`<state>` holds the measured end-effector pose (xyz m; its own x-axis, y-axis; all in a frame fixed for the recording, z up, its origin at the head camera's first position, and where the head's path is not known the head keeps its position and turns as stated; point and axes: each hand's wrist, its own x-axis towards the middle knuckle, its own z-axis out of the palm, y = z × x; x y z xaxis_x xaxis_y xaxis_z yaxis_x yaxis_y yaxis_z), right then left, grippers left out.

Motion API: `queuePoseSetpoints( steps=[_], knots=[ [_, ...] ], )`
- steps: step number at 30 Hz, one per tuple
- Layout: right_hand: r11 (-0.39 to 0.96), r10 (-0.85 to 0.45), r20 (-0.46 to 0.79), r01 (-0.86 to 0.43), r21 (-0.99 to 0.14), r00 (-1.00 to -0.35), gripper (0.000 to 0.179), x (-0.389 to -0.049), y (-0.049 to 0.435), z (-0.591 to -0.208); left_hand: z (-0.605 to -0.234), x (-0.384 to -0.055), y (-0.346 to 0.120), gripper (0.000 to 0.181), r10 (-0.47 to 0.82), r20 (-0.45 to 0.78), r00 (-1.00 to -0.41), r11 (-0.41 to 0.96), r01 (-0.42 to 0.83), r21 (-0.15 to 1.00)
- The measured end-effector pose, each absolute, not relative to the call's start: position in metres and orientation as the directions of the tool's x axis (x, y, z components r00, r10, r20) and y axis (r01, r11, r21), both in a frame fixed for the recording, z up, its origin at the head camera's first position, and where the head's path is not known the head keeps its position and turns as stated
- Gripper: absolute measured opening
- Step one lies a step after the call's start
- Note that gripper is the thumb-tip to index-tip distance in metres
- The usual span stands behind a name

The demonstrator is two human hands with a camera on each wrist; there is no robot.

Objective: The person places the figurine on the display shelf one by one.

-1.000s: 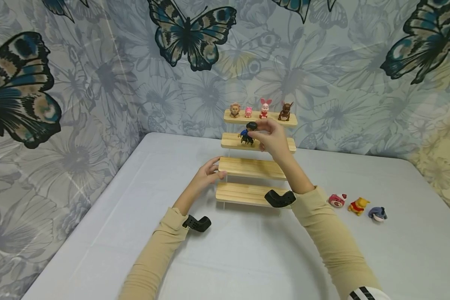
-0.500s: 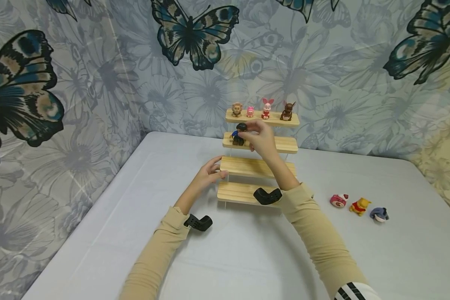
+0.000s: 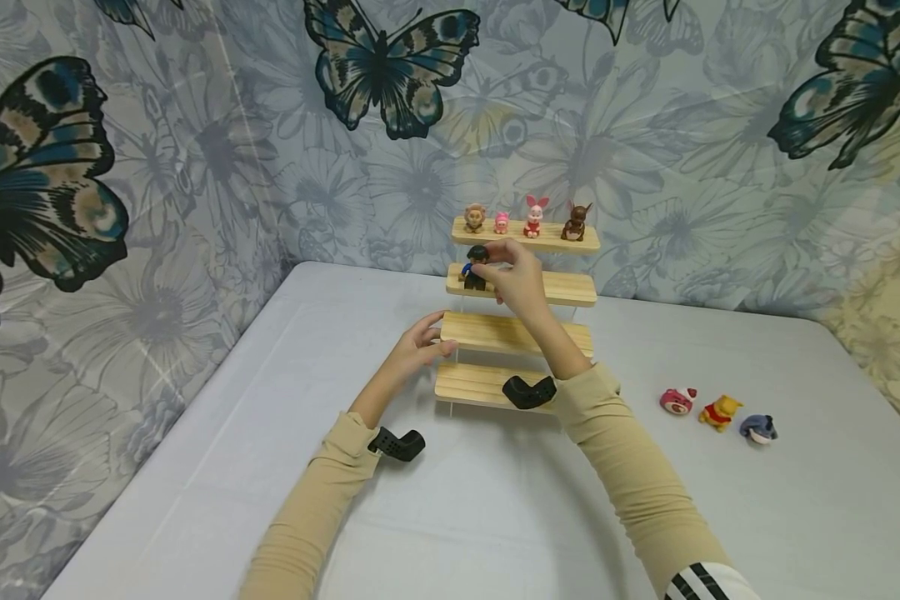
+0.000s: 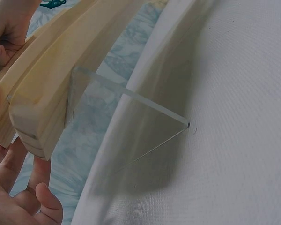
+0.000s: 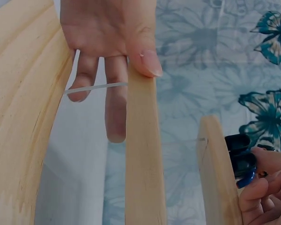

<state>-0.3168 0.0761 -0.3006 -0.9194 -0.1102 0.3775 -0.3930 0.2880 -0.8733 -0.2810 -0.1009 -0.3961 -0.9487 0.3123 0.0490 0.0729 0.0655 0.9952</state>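
Right hand point(image 3: 520, 282) pinches black-haired figurine point(image 3: 474, 275) near second shelf point(image 3: 566, 288), beneath animal figurines point(image 3: 532, 222); left hand point(image 3: 411, 352) grips third shelf's left edge point(image 3: 450, 332).

Bare left hand point(image 3: 414, 348), bare right hand point(image 3: 521, 282), and it's beige on both arms: left sleeve point(image 3: 311, 508) and right sleeve point(image 3: 633, 475) creased, cuffs point(image 3: 588, 386) turned back! Black elbow-shaped mounts point(image 3: 397, 445) at both wrists, and a black-striped white patch point(image 3: 711, 583) farther up the right!
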Motion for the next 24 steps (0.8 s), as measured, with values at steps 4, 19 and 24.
queuePoseSetpoints(
  steps=[4,19,24],
  knots=[
    [0.296,-0.109,0.39,-0.405,-0.865,-0.914,0.033,-0.3157,0.0747,-0.3003,-0.397,-0.2815,-0.1012,0.065,0.32,0.06,-0.945,0.058,0.083,0.995],
    [0.34,-0.112,0.391,-0.405,-0.849,-0.914,0.037,-0.3132,0.0758,-0.3,-0.3915,-0.2782,-0.1,0.063,0.323,0.045,-0.945,0.063,0.069,0.996],
    [0.346,-0.105,0.368,-0.381,-0.857,-0.924,0.037,-0.3123,0.0754,-0.2995,-0.3946,-0.2794,-0.1004,0.063,0.314,0.047,-0.948,0.055,0.067,0.996]
  ],
)
